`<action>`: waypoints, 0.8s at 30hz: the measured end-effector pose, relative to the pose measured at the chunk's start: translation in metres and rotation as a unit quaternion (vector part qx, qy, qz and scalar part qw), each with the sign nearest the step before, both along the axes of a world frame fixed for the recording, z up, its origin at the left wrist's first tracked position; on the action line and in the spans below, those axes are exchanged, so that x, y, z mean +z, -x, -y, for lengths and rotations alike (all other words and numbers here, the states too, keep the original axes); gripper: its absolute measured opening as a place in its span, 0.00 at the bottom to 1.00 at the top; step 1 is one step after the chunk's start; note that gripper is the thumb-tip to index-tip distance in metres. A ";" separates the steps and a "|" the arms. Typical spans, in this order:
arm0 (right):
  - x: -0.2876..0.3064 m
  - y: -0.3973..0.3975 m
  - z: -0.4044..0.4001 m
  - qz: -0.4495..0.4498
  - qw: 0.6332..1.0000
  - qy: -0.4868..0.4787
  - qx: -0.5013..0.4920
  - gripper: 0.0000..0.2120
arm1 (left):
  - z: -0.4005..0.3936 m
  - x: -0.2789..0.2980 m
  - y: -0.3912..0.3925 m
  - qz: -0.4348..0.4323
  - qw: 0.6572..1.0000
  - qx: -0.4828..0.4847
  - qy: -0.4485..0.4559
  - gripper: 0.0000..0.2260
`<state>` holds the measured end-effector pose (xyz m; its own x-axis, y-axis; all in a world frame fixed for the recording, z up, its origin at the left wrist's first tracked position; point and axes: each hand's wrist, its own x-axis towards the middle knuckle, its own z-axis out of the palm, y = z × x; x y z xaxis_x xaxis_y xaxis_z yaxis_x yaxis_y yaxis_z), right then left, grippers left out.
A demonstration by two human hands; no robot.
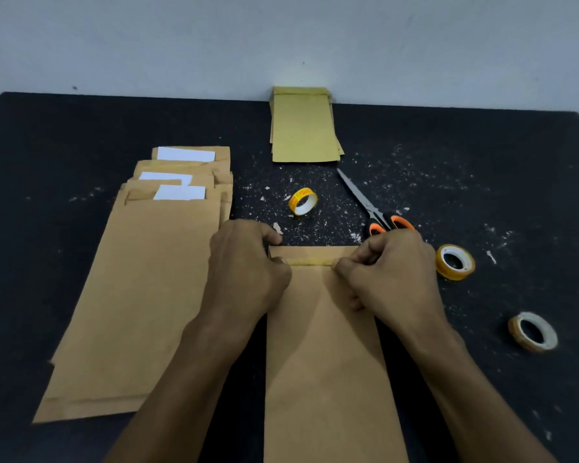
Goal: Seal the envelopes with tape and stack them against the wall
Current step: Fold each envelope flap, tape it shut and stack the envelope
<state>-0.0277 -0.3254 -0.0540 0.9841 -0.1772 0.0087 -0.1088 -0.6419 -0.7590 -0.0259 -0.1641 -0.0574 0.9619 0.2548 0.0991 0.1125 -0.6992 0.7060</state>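
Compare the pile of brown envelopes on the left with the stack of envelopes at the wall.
The left pile of brown paper envelopes is fanned, with white paper slips poking from open tops; the yellowish envelope stack by the wall shows no slips. The left pile lies nearer the person, the wall stack at the far edge. Both lie flat on the black table.

Both forearms enter from the bottom edge and converge toward the centre, bare to the frame's limit. The left hand (248,265) lies knuckles-up with fingers curled under, thumb tip pointing inward toward the other hand. The right hand (390,274) mirrors it, fingers folded and thumb and forefinger drawn together at its inner edge; the two hands are level with each other and near, but not touching.
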 end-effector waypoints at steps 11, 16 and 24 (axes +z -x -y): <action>-0.005 0.006 0.004 -0.006 0.991 -0.123 -0.055 0.12 | -0.003 -0.001 -0.003 -0.036 0.999 -0.023 0.014 0.10; -0.010 0.005 0.008 0.001 0.980 -0.186 -0.070 0.15 | -0.008 0.003 -0.007 -0.062 0.996 -0.066 0.013 0.09; 0.008 0.018 0.021 -0.025 0.975 -0.222 0.011 0.10 | -0.028 0.035 -0.014 -0.053 0.958 -0.131 0.249 0.06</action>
<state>-0.0455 -0.3463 -0.0457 0.9849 -0.1318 -0.1127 -0.1436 -0.2548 -0.9563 -0.0121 -0.1364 -0.0227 0.9973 -0.0072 -0.0729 0.0676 -0.2922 0.9540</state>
